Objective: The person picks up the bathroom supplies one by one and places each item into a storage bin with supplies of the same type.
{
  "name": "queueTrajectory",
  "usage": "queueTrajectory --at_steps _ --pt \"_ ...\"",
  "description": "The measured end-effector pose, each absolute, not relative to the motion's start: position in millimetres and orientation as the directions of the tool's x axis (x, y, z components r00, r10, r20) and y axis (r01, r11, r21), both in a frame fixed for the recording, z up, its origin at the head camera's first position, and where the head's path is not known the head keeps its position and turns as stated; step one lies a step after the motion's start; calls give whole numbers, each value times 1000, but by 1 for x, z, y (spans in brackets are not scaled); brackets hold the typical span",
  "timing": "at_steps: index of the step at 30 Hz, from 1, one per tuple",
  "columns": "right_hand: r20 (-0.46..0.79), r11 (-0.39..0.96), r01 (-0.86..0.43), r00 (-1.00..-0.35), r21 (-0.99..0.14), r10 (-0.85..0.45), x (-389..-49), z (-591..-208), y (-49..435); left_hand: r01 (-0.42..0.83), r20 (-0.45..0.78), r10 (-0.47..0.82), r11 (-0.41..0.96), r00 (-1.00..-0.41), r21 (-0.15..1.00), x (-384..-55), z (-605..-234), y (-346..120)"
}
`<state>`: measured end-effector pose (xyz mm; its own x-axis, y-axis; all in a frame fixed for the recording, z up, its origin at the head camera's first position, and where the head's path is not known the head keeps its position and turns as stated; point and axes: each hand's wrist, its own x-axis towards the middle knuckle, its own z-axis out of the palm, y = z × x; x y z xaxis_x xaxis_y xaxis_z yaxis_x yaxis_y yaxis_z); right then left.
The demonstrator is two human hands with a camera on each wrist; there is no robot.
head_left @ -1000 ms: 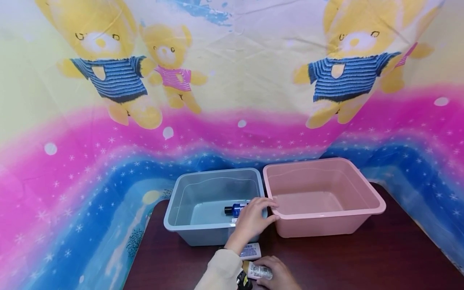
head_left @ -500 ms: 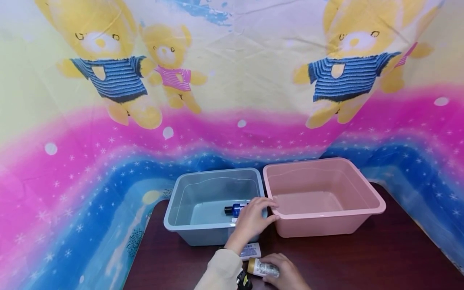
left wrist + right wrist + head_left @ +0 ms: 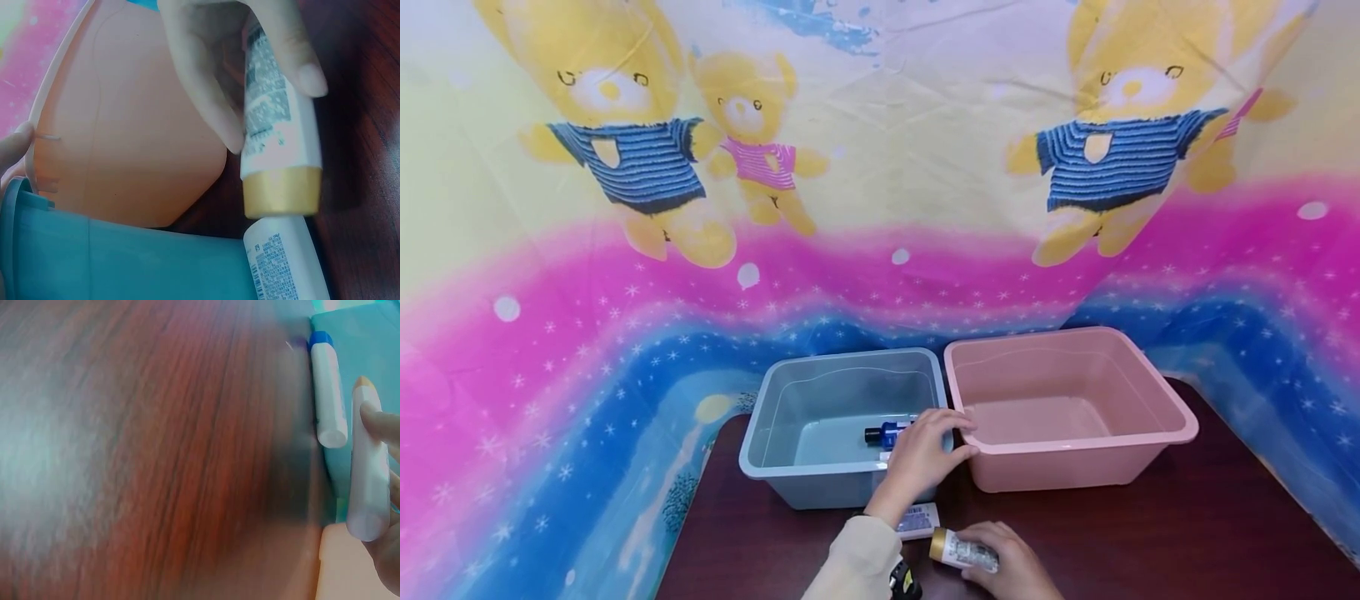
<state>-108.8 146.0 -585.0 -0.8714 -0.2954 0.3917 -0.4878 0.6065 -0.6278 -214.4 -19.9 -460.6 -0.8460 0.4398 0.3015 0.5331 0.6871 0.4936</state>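
Bottle [image 3: 970,553], smooth and gold-capped, rests gripped in right hand [image 3: 1013,560].

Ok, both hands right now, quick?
Left hand: open, touching the rim of the pink bin.
Right hand: closed, holding the gold-capped white bottle.

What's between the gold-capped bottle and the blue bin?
In the head view, a white bottle lies there on the table, partly hidden by the left arm.
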Motion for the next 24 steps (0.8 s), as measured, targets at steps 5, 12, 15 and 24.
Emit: queueTrajectory --at_steps 5,12,15,24 --pt "397 611 -479 -875 -631 -276 -108 -582 154 527 297 435 692 -850 494 -214 -460 -20" --pt "475 630 -512 -845 -584 -246 -107 -584 165 523 292 434 694 -852 495 -214 -460 -19" --pt "496 624 -521 -836 -582 -236 -106 -584 168 527 297 436 694 -850 490 -214 -460 -19" --pt "542 611 -557 -806 -562 -236 -107 -584 174 541 312 442 694 -841 475 -215 -461 -18"
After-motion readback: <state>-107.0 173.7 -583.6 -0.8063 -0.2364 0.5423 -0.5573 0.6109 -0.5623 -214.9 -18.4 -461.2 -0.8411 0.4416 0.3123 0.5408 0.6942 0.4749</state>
